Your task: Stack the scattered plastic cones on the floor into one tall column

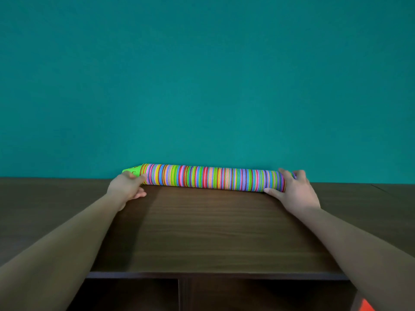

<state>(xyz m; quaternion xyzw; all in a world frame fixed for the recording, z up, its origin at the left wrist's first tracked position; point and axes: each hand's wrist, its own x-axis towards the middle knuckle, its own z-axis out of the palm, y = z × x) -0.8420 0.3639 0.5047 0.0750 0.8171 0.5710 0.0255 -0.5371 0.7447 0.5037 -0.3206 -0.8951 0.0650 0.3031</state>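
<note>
Lying sideways at twelve o'clock on the wooden tabletop [213,232], the column of nested cones [213,178] is clasped at its nine o'clock tip by the left hand [125,187], three o'clock base by the right hand [296,189]; stacking looks finished; raising it upright likely needs even support.

Far edge of the desk [213,232]: the cone column [213,178] lies on its side, close against the teal wall [202,75]; any gap behind it cannot be made out. Green tip end taken by the left hand [126,187], wide end by the right hand [294,189]. Open approach from above, and across the wood between the forearms.
</note>
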